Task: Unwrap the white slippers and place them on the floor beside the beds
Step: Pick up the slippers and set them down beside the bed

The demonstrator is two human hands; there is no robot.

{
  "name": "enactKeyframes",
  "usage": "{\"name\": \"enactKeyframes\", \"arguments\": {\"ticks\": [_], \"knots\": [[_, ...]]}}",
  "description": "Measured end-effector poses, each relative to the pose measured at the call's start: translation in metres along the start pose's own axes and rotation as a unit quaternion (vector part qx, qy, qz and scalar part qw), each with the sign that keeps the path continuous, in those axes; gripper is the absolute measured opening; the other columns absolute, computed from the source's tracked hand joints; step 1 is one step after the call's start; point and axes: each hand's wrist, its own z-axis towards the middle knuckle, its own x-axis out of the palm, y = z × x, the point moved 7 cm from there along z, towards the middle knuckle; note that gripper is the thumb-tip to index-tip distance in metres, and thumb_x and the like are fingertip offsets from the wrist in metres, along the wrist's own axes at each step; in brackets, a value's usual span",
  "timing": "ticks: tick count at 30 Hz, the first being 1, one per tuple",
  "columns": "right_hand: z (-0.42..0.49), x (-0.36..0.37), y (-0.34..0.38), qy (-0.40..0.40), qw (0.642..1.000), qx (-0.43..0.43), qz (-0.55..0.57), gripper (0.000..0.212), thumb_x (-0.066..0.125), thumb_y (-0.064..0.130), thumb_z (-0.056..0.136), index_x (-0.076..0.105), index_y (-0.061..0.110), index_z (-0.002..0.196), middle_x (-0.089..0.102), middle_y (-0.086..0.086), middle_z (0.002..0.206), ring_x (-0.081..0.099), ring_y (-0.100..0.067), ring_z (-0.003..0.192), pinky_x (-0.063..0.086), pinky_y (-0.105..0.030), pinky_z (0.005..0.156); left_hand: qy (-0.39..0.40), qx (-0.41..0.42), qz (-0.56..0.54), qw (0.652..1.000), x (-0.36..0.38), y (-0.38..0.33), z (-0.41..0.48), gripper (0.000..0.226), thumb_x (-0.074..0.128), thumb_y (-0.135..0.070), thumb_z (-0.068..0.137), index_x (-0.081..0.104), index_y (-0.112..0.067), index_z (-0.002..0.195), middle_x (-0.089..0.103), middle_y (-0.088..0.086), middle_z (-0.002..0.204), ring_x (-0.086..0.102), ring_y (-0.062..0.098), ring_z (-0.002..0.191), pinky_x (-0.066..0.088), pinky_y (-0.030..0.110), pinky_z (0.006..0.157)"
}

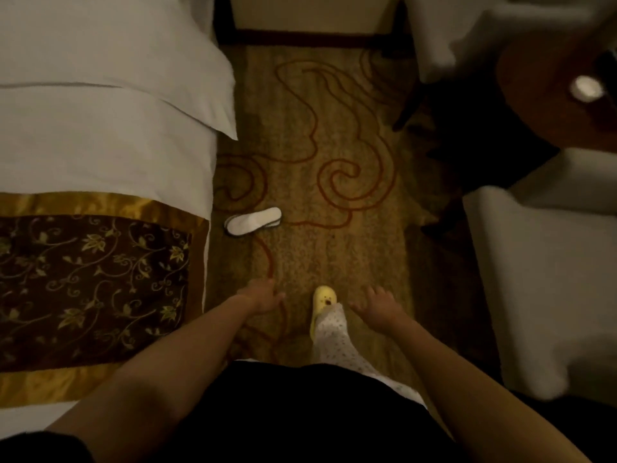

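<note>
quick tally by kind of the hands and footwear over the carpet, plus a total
hands: 2 (left hand and right hand, both empty)
white slippers: 1 bundle, lying flat on the carpet beside the bed; the number of slippers in it can't be told
yellow shoe: 1, on a foot
total: 4

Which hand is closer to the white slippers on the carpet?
The left hand, on the side of the bed. The white slippers lie ahead of it, while the right hand hangs beyond the yellow shoe.
</note>
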Motion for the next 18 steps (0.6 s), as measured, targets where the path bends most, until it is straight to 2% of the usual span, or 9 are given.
{"name": "enactKeyframes", "arguments": {"ticks": [3,8,13,18], "knots": [[0.049,-0.060,0.011,0.016,0.998,-0.028,-0.049,0.069,0.032,0.054,0.093,0.021,0.010,0.145,0.021,-0.015,0.154,0.021,-0.035,0.140,0.026,-0.047,0.112,-0.025,-0.055,-0.047,0.997,-0.038,0.009,0.021,0.054,0.037,-0.042,0.096,0.037,-0.010,0.139,0.041,0.016,0.145,0.038,0.034,0.133,0.032,0.041,0.111],[0.104,-0.146,0.043,0.012,0.990,-0.084,-0.110,0.070,0.035,0.053,0.093,0.016,0.013,0.147,0.016,-0.015,0.156,0.016,-0.037,0.142,0.022,-0.049,0.115,-0.056,-0.100,-0.136,0.984,-0.088,0.006,0.046,0.052,0.035,-0.038,0.098,0.036,-0.005,0.138,0.040,0.019,0.145,0.038,0.034,0.133,0.031,0.038,0.108],[0.158,-0.201,0.096,0.013,0.973,-0.149,-0.178,0.071,0.036,0.051,0.094,0.016,0.009,0.147,0.019,-0.019,0.154,0.020,-0.037,0.140,0.020,-0.043,0.114,-0.067,-0.145,-0.204,0.966,-0.132,0.014,0.071,0.053,0.032,-0.037,0.099,0.031,-0.006,0.142,0.033,0.016,0.150,0.033,0.032,0.137,0.029,0.037,0.111],[0.205,-0.245,0.161,0.038,0.957,-0.186,-0.221,0.074,0.036,0.056,0.092,0.019,0.008,0.146,0.020,-0.018,0.154,0.020,-0.035,0.141,0.020,-0.044,0.114,-0.067,-0.170,-0.231,0.956,-0.171,0.031,0.106,0.049,0.029,-0.033,0.100,0.034,-0.005,0.140,0.037,0.017,0.147,0.037,0.031,0.134,0.031,0.037,0.110]]}}
